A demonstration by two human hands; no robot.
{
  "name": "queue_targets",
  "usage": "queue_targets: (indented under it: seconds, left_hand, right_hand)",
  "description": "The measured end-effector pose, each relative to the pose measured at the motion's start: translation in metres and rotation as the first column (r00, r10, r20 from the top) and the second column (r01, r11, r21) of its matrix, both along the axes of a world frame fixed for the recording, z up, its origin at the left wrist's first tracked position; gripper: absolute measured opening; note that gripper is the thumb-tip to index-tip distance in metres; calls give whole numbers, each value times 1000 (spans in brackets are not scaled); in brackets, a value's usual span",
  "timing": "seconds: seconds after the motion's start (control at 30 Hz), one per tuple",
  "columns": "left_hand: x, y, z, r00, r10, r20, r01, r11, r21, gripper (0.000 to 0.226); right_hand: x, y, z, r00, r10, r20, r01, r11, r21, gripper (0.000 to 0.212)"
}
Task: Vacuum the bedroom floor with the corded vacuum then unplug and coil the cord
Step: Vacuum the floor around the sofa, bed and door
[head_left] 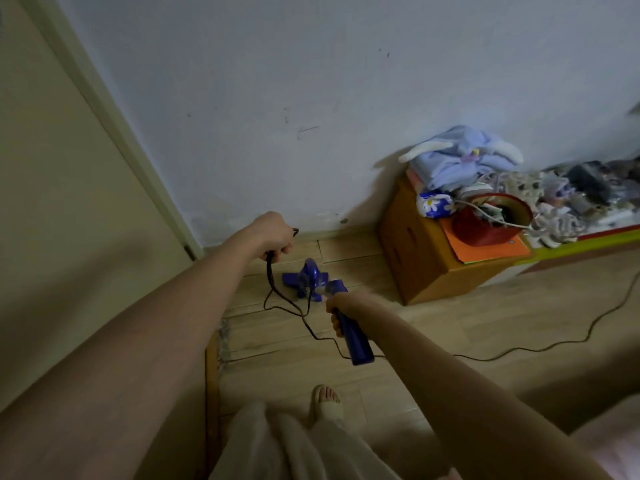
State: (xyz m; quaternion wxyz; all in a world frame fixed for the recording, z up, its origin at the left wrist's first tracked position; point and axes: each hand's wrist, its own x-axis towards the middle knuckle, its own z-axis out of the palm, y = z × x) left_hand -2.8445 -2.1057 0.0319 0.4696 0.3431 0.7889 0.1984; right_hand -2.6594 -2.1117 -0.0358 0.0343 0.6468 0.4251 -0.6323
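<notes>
A blue stick vacuum (311,277) stands on the wooden floor near the wall, its head down by the skirting. My right hand (341,306) is closed around its blue handle (356,341). My left hand (275,233) is held up to the left of the vacuum, shut on a bunch of the black cord (270,271). From that hand the cord hangs down, loops over the floor, passes behind my right forearm and trails off to the right (554,344).
A wooden box (415,265) stands against the wall at right, piled with folded clothes (464,155), a red basket (491,220) and clutter. A pale door (69,202) fills the left. My sandalled foot (327,403) stands on the floor below the vacuum.
</notes>
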Motion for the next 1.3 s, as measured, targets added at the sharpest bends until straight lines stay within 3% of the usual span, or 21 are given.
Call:
queue_targets:
  seconds: [0.23, 0.33, 0.53, 0.9, 1.3]
  left_hand:
    - [-13, 13, -11, 997, 83, 0, -83, 994, -67, 22]
    - [-16, 24, -11, 994, 112, 11, -111, 991, -79, 24]
    - [-24, 51, -7, 991, 136, -13, -137, 988, -78, 21]
    - [-24, 81, -27, 982, 191, 9, -188, 973, -136, 25]
    - [-24, 37, -9, 988, 153, 6, -152, 983, -105, 28]
  right_hand:
    - [-11, 30, -23, 998, 23, 60, -21, 1000, -20, 24]
    - [-10, 55, -26, 983, 63, 170, -61, 998, -19, 33]
    - [2, 99, -43, 955, 105, 279, -143, 983, 119, 44]
    - [-26, 135, -34, 953, 261, 156, -274, 960, 67, 20]
    - [-36, 73, -6, 950, 290, 117, -290, 957, -15, 33]
